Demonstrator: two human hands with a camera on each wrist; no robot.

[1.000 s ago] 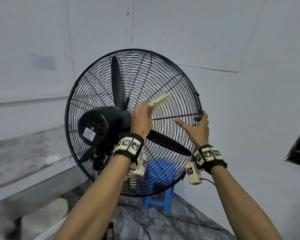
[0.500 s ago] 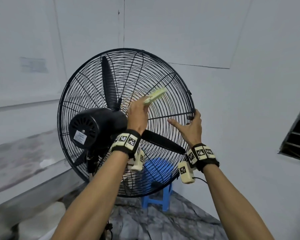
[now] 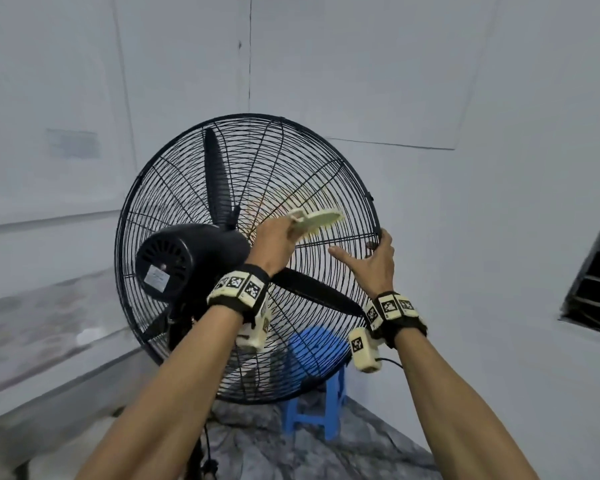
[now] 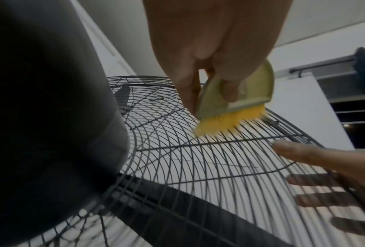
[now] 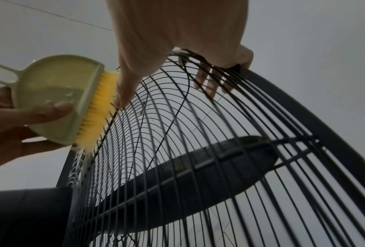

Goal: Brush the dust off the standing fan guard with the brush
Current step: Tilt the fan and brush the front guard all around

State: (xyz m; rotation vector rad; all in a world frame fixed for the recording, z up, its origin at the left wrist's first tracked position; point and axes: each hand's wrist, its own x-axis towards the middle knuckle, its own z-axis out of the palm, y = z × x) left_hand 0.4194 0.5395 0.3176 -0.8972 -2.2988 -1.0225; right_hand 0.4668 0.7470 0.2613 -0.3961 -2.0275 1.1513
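The black wire fan guard (image 3: 174,188) faces away from me, its motor housing (image 3: 174,265) at the back left of centre. My left hand (image 3: 274,242) grips a pale green brush (image 3: 317,220) with yellow bristles (image 4: 230,121), and the bristles lie against the guard wires (image 4: 209,158) right of the hub. My right hand (image 3: 373,259) holds the guard's right rim (image 5: 304,107); its fingers (image 5: 207,83) curl round the rim to the far side and the thumb lies on the wires. In the right wrist view the brush (image 5: 58,98) touches the guard (image 5: 198,133) beside that thumb.
Grey walls meet in a corner behind the fan. A blue plastic stool (image 3: 314,386) stands on the mottled floor behind the guard's lower right. A dark louvred vent (image 3: 596,282) sits on the right wall. The fan's stand and cable (image 3: 201,455) run down between my forearms.
The brush has slid rightward along the guard wires toward my right hand and now lies flatter. My right hand keeps its hold on the rim. The view has tilted slightly.
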